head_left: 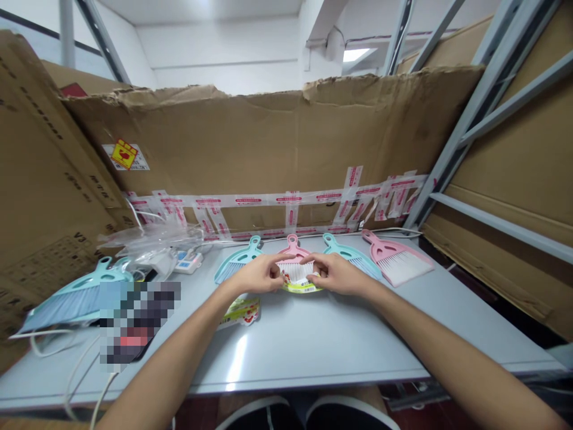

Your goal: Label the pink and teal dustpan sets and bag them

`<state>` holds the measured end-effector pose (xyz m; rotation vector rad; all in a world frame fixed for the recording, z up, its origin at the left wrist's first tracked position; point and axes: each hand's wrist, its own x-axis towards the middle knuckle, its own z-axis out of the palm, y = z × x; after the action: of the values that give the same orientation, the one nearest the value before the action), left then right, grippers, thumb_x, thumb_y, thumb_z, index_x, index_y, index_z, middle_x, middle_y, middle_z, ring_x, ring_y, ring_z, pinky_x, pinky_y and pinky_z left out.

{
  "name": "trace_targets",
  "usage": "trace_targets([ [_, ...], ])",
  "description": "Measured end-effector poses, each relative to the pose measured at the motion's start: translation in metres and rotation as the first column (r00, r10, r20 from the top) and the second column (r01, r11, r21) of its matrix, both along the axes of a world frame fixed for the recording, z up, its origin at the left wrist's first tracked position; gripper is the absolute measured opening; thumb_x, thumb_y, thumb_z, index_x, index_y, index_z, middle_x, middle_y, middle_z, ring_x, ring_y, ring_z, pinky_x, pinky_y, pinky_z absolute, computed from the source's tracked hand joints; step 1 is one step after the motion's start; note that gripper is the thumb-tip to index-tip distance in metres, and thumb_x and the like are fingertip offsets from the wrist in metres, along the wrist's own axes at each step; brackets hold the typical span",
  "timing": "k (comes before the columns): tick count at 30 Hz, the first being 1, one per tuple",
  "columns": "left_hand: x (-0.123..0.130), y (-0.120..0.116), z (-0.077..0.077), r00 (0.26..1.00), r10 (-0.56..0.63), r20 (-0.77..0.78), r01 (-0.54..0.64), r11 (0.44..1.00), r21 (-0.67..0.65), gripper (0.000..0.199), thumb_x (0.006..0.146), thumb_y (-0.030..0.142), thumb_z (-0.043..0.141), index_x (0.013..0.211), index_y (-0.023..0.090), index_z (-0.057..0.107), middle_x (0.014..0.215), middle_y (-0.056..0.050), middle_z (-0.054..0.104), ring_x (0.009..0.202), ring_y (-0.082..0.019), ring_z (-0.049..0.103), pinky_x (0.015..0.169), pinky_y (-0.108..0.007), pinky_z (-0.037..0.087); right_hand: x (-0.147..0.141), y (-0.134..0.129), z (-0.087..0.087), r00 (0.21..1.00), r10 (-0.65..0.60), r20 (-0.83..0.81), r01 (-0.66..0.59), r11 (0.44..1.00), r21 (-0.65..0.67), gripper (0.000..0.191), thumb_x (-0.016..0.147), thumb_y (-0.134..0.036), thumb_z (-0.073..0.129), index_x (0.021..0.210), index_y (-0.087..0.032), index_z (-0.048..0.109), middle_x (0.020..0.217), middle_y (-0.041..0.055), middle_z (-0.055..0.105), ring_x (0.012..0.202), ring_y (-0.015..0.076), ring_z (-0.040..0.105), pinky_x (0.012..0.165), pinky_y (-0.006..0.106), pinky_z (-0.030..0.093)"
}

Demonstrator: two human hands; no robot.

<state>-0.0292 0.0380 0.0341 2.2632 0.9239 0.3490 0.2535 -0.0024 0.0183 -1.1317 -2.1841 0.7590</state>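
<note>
Pink hand brush (295, 272): on the table (322, 346) between both hands, a yellow-green label (302, 288) along its near edge.
Far left: teal hand brush (76, 304), clear plastic bag (143, 239).
Left hand (257, 273): narrow pinch on the pink brush's top.
Near left hand: printed packet (242, 312), teal hand brush (237, 260).
Right hand (335, 275): narrow pinch beside it.
Far right: teal hand brush (351, 257), pink hand brush (396, 257).

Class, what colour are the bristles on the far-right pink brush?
White bristles, clearest in the head view.
</note>
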Motion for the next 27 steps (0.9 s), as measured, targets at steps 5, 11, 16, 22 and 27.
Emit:
trace_targets([
  [5, -0.0009, 0.0008, 0.0007, 1.000, 0.009, 0.003, -0.009, 1.000, 0.000, 0.092, 0.076, 0.015, 0.062, 0.168, 0.015, 0.052, 0.067, 0.007, 0.072, 0.058, -0.013, 0.059, 0.061, -0.023, 0.041, 0.0012, -0.0008, 0.0022, 1.000, -0.018, 0.011, 0.018, 1.000, 0.010, 0.040, 0.092, -0.030, 0.070, 0.130, -0.018, 0.075, 0.069, -0.0061, 0.055, 0.064, 0.0155, 0.051, 0.066, 0.027, 0.037],
  [11, -0.0005, -0.0020, 0.0030, 1.000, -0.017, -0.001, 0.017, 1.000, 0.011, 0.089, 0.076, 0.014, 0.061, 0.165, 0.013, 0.057, 0.066, 0.005, 0.074, 0.057, -0.014, 0.061, 0.063, -0.023, 0.045, 0.0007, -0.0021, 0.0033, 1.000, 0.008, -0.011, -0.009, 0.999, -0.037, 0.043, 0.090, -0.028, 0.071, 0.133, -0.019, 0.074, 0.071, -0.0057, 0.058, 0.065, 0.0155, 0.052, 0.066, 0.027, 0.038],
  [16, 0.0008, -0.0028, 0.0037, 1.000, -0.006, -0.018, 0.006, 1.000, 0.012, 0.088, 0.077, 0.015, 0.062, 0.165, 0.013, 0.056, 0.067, 0.006, 0.074, 0.056, -0.014, 0.061, 0.063, -0.023, 0.045, 0.0010, -0.0011, 0.0037, 1.000, -0.004, 0.015, 0.004, 1.000, -0.014, 0.043, 0.090, -0.027, 0.070, 0.133, -0.019, 0.075, 0.070, -0.0061, 0.057, 0.064, 0.0156, 0.052, 0.067, 0.027, 0.038],
  [22, 0.0015, -0.0036, 0.0030, 0.999, -0.015, 0.029, 0.014, 0.999, 0.035, 0.090, 0.077, 0.012, 0.061, 0.167, 0.015, 0.054, 0.066, 0.007, 0.073, 0.056, -0.012, 0.059, 0.062, -0.022, 0.043, 0.0031, 0.0000, 0.0035, 0.999, 0.000, 0.037, 0.001, 1.000, -0.007, 0.045, 0.090, -0.027, 0.071, 0.134, -0.018, 0.075, 0.072, -0.0052, 0.060, 0.066, 0.0156, 0.054, 0.068, 0.027, 0.039],
  [27, 0.0009, -0.0042, 0.0015, 0.998, -0.026, 0.058, 0.024, 0.999, 0.027, 0.089, 0.080, 0.012, 0.061, 0.169, 0.017, 0.052, 0.066, 0.007, 0.071, 0.057, -0.012, 0.058, 0.062, -0.022, 0.043, 0.0020, 0.0004, 0.0000, 1.000, 0.008, 0.028, -0.008, 1.000, -0.019, 0.043, 0.089, -0.025, 0.071, 0.132, -0.017, 0.075, 0.072, -0.0051, 0.061, 0.065, 0.0156, 0.054, 0.068, 0.027, 0.040],
])
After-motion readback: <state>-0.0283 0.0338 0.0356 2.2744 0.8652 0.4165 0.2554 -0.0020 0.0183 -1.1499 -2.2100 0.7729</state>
